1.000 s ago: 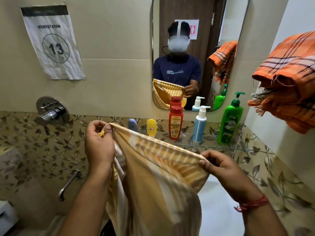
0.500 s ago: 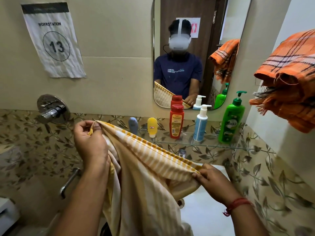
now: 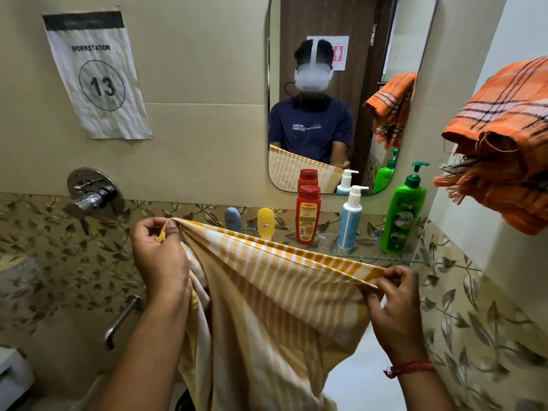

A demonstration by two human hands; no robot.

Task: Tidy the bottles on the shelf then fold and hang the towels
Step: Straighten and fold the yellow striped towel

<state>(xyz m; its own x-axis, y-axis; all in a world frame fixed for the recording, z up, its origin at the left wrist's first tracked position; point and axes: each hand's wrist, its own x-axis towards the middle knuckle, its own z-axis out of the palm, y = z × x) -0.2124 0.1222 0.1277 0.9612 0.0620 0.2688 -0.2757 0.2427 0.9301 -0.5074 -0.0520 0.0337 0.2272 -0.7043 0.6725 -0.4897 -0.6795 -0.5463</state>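
A yellow and white striped towel (image 3: 275, 304) hangs stretched between my hands in front of the shelf. My left hand (image 3: 158, 256) pinches its upper left corner. My right hand (image 3: 391, 295) pinches the top edge at the right. Behind the towel, a glass shelf (image 3: 370, 250) carries a row of upright bottles: a small grey one (image 3: 232, 218), a small yellow one (image 3: 266, 222), a red one (image 3: 307, 215), a white and blue pump bottle (image 3: 350, 221) and a green pump bottle (image 3: 403, 212). An orange checked towel (image 3: 504, 137) hangs bunched at the upper right.
A mirror (image 3: 341, 84) hangs above the shelf and reflects a person. A chrome tap knob (image 3: 93, 194) and a metal handle (image 3: 121, 318) stick out of the wall at the left. A paper sign (image 3: 98, 75) reads 13. The right wall stands close.
My hands have moved apart, and the towel's top edge is now pulled straighter and wider. My right hand has moved to the right and a little up since half a second ago.
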